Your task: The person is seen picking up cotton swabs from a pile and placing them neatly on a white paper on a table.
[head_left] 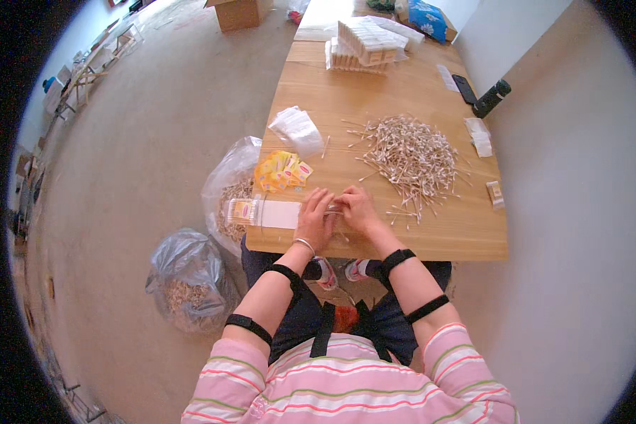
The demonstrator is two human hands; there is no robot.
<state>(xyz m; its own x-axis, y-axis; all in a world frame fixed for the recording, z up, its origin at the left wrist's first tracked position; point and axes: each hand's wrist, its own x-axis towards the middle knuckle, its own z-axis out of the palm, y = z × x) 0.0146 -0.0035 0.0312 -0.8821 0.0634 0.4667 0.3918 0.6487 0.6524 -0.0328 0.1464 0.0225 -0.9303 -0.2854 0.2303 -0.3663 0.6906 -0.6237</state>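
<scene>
My left hand (pixel 316 217) and my right hand (pixel 358 209) meet at the near edge of the wooden table. Their fingers are bent closed around something small and see-through between them, mostly hidden by the fingers. Just left of my left hand lies a white card strip (pixel 280 214). At its left end, a clear packet of cotton swabs (pixel 242 211) with a yellow label sits at the table's left edge. Beyond my hands rises a large heap of loose cotton swabs (pixel 410 155). Yellow printed cards (pixel 281 172) are scattered to the left, near a stack of clear plastic bags (pixel 296 131).
Stacked packs of swabs (pixel 364 46) stand at the far end. Along the right edge are a black phone (pixel 464 89), a dark bottle (pixel 492 98) and a small packet (pixel 495 194). Bags of swabs, one whitish (pixel 222 177) and one grey (pixel 191 275), stand left of the table.
</scene>
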